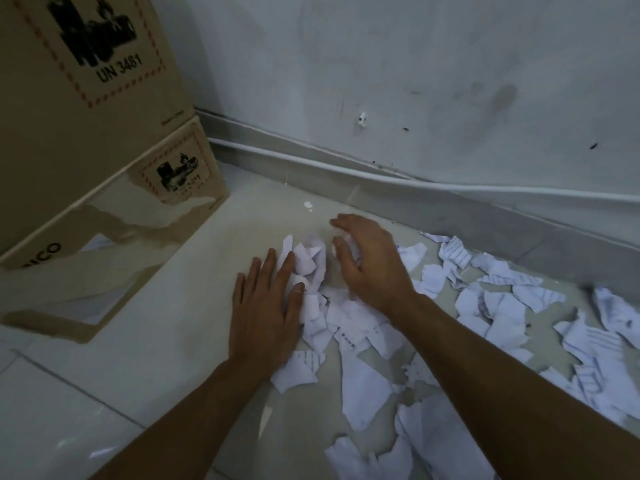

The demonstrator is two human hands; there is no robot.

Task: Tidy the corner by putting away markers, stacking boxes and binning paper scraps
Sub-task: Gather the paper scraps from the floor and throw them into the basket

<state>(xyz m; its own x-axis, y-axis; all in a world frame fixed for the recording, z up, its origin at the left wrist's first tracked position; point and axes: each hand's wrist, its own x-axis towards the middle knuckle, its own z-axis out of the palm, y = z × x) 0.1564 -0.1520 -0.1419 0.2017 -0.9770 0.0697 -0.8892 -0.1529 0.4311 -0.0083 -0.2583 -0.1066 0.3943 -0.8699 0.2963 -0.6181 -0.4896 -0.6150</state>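
Torn white paper scraps lie spread over the pale tiled floor, from the middle to the right edge. A bunched heap of scraps sits between my hands. My left hand lies flat on the floor with straight fingers, its right side pressing against the heap. My right hand hovers over the heap's right side, fingers loosely bent and cupped toward it, holding nothing I can see. Two brown cardboard boxes stand stacked at the left, each printed with a UN 3481 label. No markers are in view.
The grey wall and its skirting with a white cable run diagonally behind the scraps. The glossy floor mirrors the boxes at the lower left. A small white fleck lies near the skirting.
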